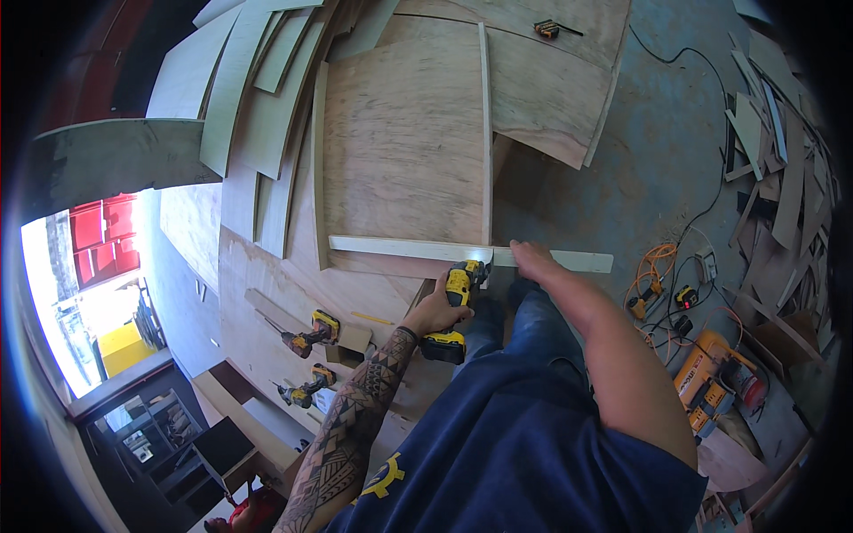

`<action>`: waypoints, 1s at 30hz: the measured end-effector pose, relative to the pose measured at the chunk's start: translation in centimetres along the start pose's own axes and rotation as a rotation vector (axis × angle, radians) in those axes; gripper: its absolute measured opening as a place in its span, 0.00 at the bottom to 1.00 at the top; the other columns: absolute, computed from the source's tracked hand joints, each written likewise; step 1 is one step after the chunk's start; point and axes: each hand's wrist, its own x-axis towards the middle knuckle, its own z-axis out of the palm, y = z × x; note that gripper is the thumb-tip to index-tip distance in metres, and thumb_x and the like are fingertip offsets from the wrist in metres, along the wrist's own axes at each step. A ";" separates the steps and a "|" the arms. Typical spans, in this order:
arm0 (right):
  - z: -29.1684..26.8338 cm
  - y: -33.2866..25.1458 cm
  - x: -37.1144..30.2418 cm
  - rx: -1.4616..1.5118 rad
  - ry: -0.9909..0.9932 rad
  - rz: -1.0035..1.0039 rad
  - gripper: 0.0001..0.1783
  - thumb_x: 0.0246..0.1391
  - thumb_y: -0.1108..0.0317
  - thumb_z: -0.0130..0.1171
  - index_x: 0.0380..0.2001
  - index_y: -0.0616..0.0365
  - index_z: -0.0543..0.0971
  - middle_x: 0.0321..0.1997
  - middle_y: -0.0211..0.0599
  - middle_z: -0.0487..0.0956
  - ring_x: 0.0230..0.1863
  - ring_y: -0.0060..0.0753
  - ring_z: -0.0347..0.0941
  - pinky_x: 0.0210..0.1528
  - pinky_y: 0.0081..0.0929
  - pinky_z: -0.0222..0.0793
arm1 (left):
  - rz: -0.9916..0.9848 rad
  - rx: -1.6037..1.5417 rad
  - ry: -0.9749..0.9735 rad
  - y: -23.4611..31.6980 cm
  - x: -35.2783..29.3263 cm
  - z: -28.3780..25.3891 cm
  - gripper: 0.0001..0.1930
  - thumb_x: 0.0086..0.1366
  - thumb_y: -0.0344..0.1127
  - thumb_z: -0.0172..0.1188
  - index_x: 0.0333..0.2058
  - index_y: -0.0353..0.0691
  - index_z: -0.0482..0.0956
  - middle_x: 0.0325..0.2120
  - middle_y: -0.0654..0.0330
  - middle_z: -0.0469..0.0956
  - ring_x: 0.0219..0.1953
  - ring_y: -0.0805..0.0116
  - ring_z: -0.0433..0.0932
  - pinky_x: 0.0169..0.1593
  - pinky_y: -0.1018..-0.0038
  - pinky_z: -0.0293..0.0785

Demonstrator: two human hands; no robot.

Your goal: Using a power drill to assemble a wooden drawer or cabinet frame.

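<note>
My left hand (433,308) is closed around the handle of a yellow-and-black cordless drill (461,282), its battery toward my body. The drill's nose is at a pale wooden strip (400,248), where its light makes a bright spot; the bit's tip is hidden. My right hand (531,261) grips the same strip just right of the drill. This strip lies across the near end of a plywood panel (404,133) and sticks out past its right side. Narrow strips run along the panel's left edge (320,169) and right edge (486,133).
Two more cordless drills (311,334) (307,387) and a yellow pencil (372,318) lie at left. A tape measure (546,29) rests on plywood at the far side. Orange cable (653,266), a yellow machine (702,377) and scrap wood (786,186) are on the right-hand floor.
</note>
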 end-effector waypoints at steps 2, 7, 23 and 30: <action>-0.1 -0.1 0.0 0.017 -0.010 -0.001 0.15 0.64 0.71 0.61 0.54 0.55 0.78 0.54 0.50 0.86 0.58 0.57 0.82 0.57 0.58 0.78 | 0.012 0.025 0.025 -0.2 0.0 0.2 0.64 0.58 0.49 0.73 0.80 0.44 0.35 0.47 0.39 0.85 0.51 0.45 0.87 0.58 0.58 0.80; 0.1 -0.1 -0.1 0.013 -0.014 -0.005 0.17 0.62 0.71 0.63 0.54 0.56 0.77 0.54 0.49 0.86 0.58 0.57 0.82 0.57 0.59 0.78 | -0.004 0.006 0.013 -0.1 0.0 0.0 0.64 0.59 0.49 0.73 0.81 0.45 0.34 0.46 0.41 0.86 0.50 0.47 0.87 0.58 0.59 0.80; 2.0 0.6 -0.2 0.014 0.068 -0.041 0.16 0.61 0.74 0.61 0.53 0.56 0.77 0.53 0.50 0.85 0.57 0.59 0.81 0.56 0.59 0.77 | 0.004 0.012 0.016 0.2 -0.1 0.0 0.64 0.58 0.50 0.74 0.80 0.42 0.35 0.44 0.42 0.87 0.50 0.46 0.87 0.58 0.59 0.80; 1.9 0.2 -1.7 -0.051 0.103 -0.048 0.15 0.64 0.72 0.59 0.53 0.55 0.77 0.54 0.49 0.84 0.60 0.56 0.79 0.59 0.62 0.73 | -0.007 0.017 -0.002 -0.7 1.8 0.4 0.66 0.56 0.52 0.74 0.81 0.39 0.35 0.53 0.35 0.83 0.56 0.43 0.85 0.61 0.59 0.78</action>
